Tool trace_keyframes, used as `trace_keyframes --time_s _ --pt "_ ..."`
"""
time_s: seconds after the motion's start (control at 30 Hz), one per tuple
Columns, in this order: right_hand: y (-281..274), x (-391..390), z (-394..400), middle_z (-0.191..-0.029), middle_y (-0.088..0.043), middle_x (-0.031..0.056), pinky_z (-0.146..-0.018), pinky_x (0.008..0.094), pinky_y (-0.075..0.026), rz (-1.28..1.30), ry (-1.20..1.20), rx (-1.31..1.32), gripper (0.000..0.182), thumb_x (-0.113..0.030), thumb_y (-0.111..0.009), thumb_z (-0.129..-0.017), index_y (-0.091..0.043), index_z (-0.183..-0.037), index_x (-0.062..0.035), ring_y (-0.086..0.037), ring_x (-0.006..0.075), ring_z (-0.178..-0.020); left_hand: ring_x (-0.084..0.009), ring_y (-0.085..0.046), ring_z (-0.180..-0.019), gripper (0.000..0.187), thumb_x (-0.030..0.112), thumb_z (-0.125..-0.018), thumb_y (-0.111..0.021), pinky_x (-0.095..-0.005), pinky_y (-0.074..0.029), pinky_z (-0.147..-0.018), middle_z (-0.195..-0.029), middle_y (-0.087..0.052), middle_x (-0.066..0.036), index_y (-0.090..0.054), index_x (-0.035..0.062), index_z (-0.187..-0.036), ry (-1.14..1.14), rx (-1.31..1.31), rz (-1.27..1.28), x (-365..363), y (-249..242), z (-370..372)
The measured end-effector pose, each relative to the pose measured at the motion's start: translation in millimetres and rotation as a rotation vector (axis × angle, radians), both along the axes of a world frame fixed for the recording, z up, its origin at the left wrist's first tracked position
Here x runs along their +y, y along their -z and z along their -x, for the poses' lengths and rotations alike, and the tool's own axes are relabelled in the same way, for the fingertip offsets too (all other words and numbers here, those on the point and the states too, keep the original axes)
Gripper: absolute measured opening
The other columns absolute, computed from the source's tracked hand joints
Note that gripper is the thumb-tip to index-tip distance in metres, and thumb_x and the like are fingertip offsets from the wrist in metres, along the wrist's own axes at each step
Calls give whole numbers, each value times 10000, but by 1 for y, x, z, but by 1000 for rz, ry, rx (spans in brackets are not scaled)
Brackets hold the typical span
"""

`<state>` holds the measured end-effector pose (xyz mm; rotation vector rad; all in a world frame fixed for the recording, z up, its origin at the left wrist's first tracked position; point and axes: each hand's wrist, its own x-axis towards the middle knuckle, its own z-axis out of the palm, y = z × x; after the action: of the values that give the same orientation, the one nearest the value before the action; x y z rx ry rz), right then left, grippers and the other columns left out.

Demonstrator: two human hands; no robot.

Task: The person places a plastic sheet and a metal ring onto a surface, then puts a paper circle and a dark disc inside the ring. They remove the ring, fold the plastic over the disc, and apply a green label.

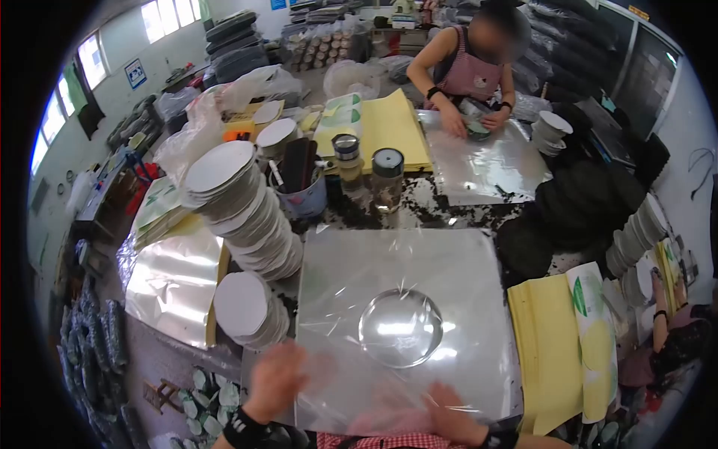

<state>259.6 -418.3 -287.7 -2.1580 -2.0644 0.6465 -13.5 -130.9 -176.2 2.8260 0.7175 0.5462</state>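
A sheet of clear plastic film (336, 262) lies over the pale square work surface in front of me. A shallow round dish or ring with a shiny rim (361, 329) sits in the middle of it. My left hand (277, 382) is at the front left corner of the film, below a short stack of white discs (241, 303), its fingers smeared by motion. At the front edge, my right hand (452, 415) overlaps the film with blurred fingertips toward the dish. I cannot tell whether either hand grips the film.
Tall stacks of white discs (254, 217) stand at the left. Behind the film are two lidded jars (387, 183) and a tub of tools (307, 198). Yellow sheets (550, 348) lie at the right, dark round pieces (576, 202) behind them. Across the table another person (467, 67) handles something dark green.
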Motion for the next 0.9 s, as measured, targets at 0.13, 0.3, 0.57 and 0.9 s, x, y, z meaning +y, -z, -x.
trace_keyframes --time_s 0.13,0.3,0.57,0.9 --pt "-34 -113 -15 -1156 -679 155 -948 404 -503 54 -6 643 299 -192 -618 -942 -691 -1210 -80 -636 360 -1094 -366 -557 -1280 469 44 -839 -652 -452 -465 -1010 -1333 -600 -225 -564 -69 -1286 -438 148 -352 59 20 18" --pt "-75 16 -171 -1161 -675 158 -874 408 -537 -444 213 -40 503 -150 -673 -817 -585 -1299 -37 -647 357 -1048 -318 -690 -1085 338 3 -809 -645 -414 -539 -854 -1150 -706 -183 -671 -29 -1145 -362 54 -414 57 18 17" --pt "35 126 -388 -1354 -571 269 -1114 455 -406 -329 715 -215 586 -44 -609 -834 -514 -1412 -41 -507 437 -1300 -301 -731 -938 201 49 -785 -758 -374 -576 -748 -1012 -745 -145 -737 29 -985 -412 -327 -154 24 -34 -6" --pt "-115 112 -157 -1402 -538 211 -1117 531 -376 -775 83 -73 541 -53 -532 -844 -547 -1384 -25 -508 413 -1297 -234 -684 -1050 308 251 -888 -669 -375 -559 -873 -1165 -698 -52 -695 104 -1157 313 -76 -13 -56 65 -147"
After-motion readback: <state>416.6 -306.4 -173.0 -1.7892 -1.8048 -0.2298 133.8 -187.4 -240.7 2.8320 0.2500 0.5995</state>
